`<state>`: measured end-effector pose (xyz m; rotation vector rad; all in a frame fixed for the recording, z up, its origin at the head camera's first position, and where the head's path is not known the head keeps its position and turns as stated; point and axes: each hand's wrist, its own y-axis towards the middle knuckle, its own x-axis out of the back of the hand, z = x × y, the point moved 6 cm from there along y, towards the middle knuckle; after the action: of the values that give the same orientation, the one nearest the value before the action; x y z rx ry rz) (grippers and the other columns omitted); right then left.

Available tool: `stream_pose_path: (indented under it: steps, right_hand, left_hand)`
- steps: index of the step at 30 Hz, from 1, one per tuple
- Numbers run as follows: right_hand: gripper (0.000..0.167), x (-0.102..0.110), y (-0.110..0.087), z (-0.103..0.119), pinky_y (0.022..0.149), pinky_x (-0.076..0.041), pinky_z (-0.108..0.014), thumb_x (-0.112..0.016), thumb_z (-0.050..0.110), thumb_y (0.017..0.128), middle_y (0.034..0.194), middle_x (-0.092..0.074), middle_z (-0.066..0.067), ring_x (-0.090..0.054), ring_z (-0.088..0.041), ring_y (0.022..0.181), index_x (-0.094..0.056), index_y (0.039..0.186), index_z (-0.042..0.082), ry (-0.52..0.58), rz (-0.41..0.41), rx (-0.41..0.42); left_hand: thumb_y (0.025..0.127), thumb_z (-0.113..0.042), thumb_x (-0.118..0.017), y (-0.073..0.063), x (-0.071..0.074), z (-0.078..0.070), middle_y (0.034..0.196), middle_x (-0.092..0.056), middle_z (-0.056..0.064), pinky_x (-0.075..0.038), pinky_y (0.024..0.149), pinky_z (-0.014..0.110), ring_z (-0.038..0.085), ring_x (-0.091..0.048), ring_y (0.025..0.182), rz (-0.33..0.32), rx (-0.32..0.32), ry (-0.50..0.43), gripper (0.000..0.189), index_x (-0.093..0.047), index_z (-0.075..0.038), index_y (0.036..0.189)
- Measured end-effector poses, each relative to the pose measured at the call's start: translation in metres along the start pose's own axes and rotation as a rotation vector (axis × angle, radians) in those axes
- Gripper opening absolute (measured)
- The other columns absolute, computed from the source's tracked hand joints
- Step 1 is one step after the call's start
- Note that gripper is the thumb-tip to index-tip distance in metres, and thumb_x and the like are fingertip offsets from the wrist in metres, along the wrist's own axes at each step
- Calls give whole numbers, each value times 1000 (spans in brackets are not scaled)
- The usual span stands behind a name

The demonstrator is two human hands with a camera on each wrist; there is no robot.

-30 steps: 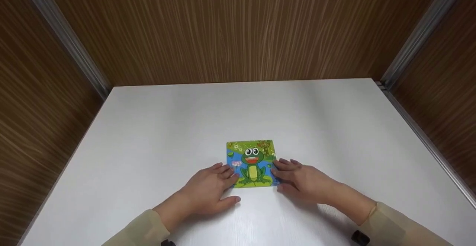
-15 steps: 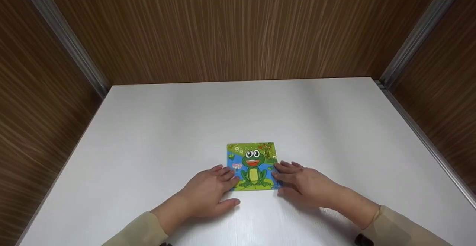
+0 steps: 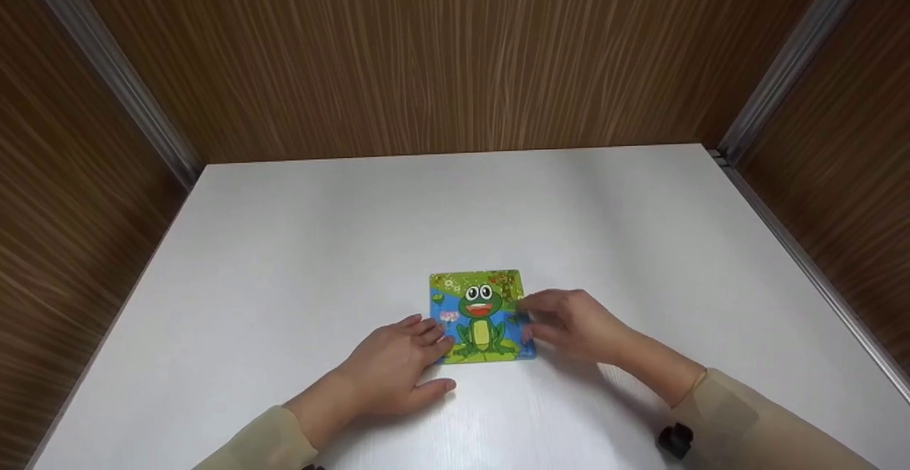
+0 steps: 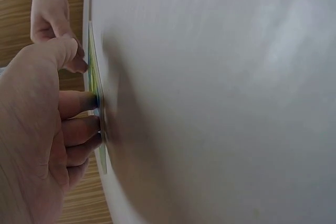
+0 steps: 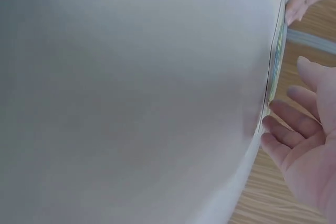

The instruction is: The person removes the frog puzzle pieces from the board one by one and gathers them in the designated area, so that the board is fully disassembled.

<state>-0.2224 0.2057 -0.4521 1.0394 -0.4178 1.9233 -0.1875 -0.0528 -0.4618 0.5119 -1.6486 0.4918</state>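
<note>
A thin square board (image 3: 482,335) printed with a green cartoon frog lies flat on the white table, picture side up. My left hand (image 3: 391,370) rests its fingertips on the board's lower left edge, thumb spread apart over the tabletop. In the left wrist view the board (image 4: 93,72) shows edge-on, with those fingers (image 4: 81,129) extended onto it. At the right edge is my right hand (image 3: 586,328), its fingers loosely bent and raised, overlapping the picture in the head view. The right wrist view shows its fingers (image 5: 296,121) spread beside the board's edge (image 5: 277,61), gripping nothing.
The white table (image 3: 298,242) extends around the board on all sides. A wood-grain panel (image 3: 441,57) stands behind it, with side panels at left and right joined by metal strips (image 3: 782,50). A small black piece (image 3: 675,440) sits at the right sleeve.
My right hand has lifted and shifted slightly up along the board's right edge, its fingers bending more. My left hand stays on the left edge. The board keeps nearly the same place.
</note>
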Motion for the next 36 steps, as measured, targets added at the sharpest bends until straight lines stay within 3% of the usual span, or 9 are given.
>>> stream_pose_path:
  steps: [6,12,19,31,36]
  right_hand:
    - [41,7,15,-20,99,-55,-51,-81,18,96,128,-73,-12,-69,-30,117,-72,132,1,177,-105,-190]
    - [48,6,26,-33,100,-52,-47,-85,20,92,131,-70,-9,-64,-26,118,-71,136,6,212,-119,-301]
    - [54,0,33,-36,100,-49,-46,-89,20,88,132,-66,-6,-59,-25,113,-71,138,9,173,-83,-273]
    - [68,-3,33,-37,118,-38,-55,-90,25,87,151,-54,-11,-47,-36,144,-63,147,8,65,-4,-216]
    - [65,-3,27,-28,116,-40,-57,-88,26,90,152,-55,-15,-48,-40,144,-64,146,4,-29,18,-111]
  left_hand:
    - [110,-56,-40,2,3,0,148,-62,11,-35,121,47,27,-55,142,-18,-9,10,64,-65,-9,146]
    - [109,-51,-47,7,9,1,138,-70,11,-40,117,53,27,-63,133,-67,-38,23,53,-73,-12,134]
    - [109,-51,-46,12,12,3,134,-72,8,-41,116,53,24,-66,128,-62,-43,22,52,-74,-14,132]
    - [110,-52,-43,10,12,5,135,-72,7,-42,116,52,24,-65,129,-73,-49,29,55,-74,-13,133]
    - [110,-50,-46,8,11,4,135,-72,9,-42,115,52,25,-65,129,-81,-68,35,52,-76,-13,130]
